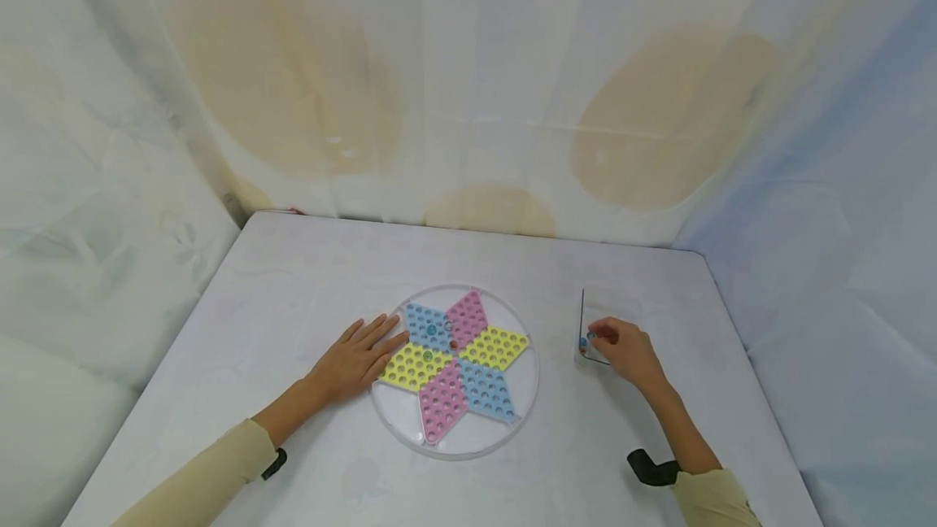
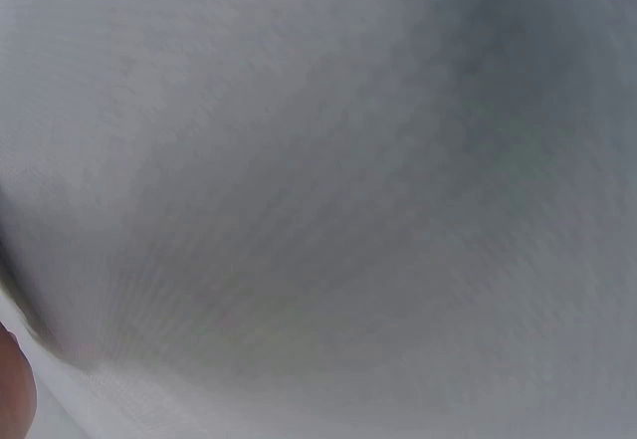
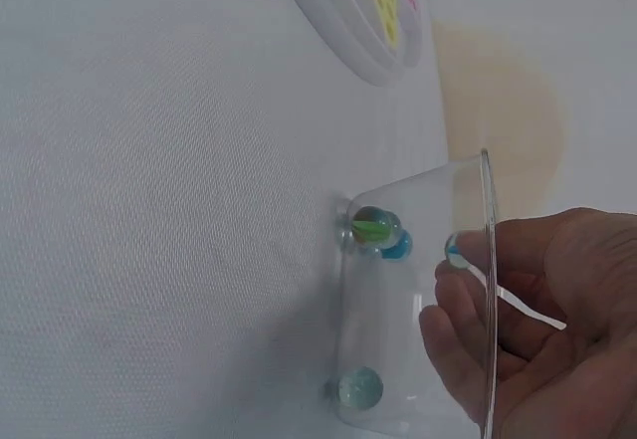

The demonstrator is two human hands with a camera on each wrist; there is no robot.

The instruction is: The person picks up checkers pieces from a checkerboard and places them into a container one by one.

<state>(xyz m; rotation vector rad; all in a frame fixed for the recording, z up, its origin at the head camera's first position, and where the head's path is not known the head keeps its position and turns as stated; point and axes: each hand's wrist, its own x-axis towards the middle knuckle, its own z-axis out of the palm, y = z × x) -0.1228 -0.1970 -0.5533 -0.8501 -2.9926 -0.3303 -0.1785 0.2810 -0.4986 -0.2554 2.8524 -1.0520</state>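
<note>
My right hand (image 3: pixel 567 310) reaches over the rim of a clear plastic container (image 3: pixel 408 300) and pinches a marble (image 3: pixel 455 251) with a blue streak between thumb and fingertips. Below it, several glass marbles (image 3: pixel 360 388) lie on the container's floor. To the left, the round Chinese checkers board (image 1: pixel 455 455) has a star of pink, yellow and blue points. My left hand (image 1: pixel 355 360) lies flat with its fingers spread, the fingertips at the board's left edge. A few marbles sit in the board's holes, among them a blue one (image 1: pixel 431 330) and a red one (image 1: pixel 453 345).
A white cloth covers the table (image 1: pixel 293 267). Pale curtains (image 1: pixel 468 104) with tan blotches hang behind it and along both sides. Dark bands are at both wrists. Mostly out-of-focus pale cloth fills the left wrist view.
</note>
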